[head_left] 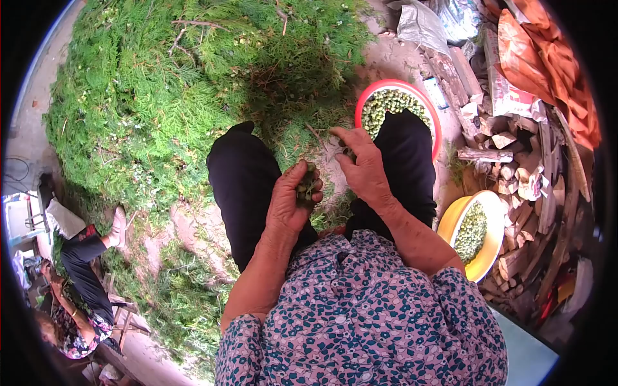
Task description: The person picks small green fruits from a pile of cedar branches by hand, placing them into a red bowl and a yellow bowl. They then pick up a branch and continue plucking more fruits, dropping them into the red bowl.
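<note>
My left hand (288, 201) is cupped between the knees, its fingers curled around several small green cones (307, 183). Just right of it and a little higher is my right hand (367, 168), thumb and forefinger curved toward each other. Something small and dark greenish shows inside its curl, too hidden to name. Close behind the right knee stands a red-rimmed basin (436, 122) filled with similar green cones (396, 106). A yellow basin (492, 257) with more green cones (472, 231) tilts beside my right forearm.
A large heap of green conifer branches (141, 96) spreads ahead and left. Split firewood (515, 257) is stacked at the right, below an orange cloth (547, 64) and sacks (421, 26). Another person (84, 270) sits at the far left.
</note>
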